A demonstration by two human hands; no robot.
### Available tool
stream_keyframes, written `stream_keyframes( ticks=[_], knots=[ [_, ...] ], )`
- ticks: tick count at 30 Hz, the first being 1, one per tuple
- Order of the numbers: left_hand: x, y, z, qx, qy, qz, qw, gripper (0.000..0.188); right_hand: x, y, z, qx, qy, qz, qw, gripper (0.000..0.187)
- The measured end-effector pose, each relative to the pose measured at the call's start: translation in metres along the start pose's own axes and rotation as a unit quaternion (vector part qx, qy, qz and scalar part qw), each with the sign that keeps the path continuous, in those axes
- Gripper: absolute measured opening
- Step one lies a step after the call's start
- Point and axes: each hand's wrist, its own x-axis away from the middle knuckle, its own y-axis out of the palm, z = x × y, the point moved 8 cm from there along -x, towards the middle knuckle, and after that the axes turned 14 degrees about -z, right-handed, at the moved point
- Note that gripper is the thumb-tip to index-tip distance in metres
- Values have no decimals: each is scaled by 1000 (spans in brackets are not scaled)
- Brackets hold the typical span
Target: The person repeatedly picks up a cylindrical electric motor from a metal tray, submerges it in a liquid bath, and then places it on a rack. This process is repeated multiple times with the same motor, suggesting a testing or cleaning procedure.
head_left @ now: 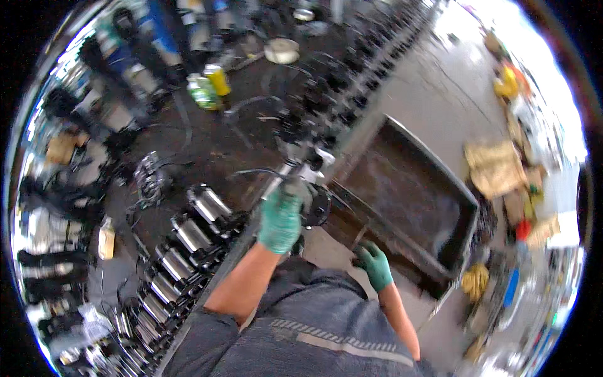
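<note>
My left hand [284, 217], in a green glove with dark fingertips, is closed round a metal part with a black round end [317, 206] at the bench's edge. Motion blur hides the part's exact kind. Shiny metal pieces [309, 168] lie just beyond those fingers, with a dark cable beside them. My right hand [375, 267], gloved alike, hovers by the near side of a dark metal tray [427, 147]. Its fingers are apart and slightly bent, and I see nothing held in them. A thin light rod [360, 234] shows just past its fingertips.
Silver cylinders with black ends [191, 234] line the edge of the dark workbench [220, 147] at left; more dark parts [352, 94] run along its far edge. A green-labelled bottle [203, 92], a yellow can [217, 80] and a pale bottle [107, 239] stand there. Brown sacking [495, 168] lies at right.
</note>
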Motion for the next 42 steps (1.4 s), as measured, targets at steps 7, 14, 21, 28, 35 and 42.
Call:
stream_keyframes(
  ticks=[7,14,21,28,35,42],
  knots=[
    [-6,83,-33,312,-80,-24,946,42,18,-40,8,37,-57,111,991,52],
    [26,99,-208,15,-256,-105,961,47,107,-133,-26,255,-40,299,919,35],
    [32,116,-280,-173,-323,-117,923,55,111,-151,-53,431,4,323,842,39],
    [11,94,-298,-394,-313,-283,817,54,92,-152,-50,515,-19,296,804,53],
    [20,142,-219,-343,-126,-267,892,48,166,-208,65,41,-54,393,917,44],
    [41,179,-229,-347,-130,-270,889,74,285,-314,155,224,130,648,716,53]
  ],
)
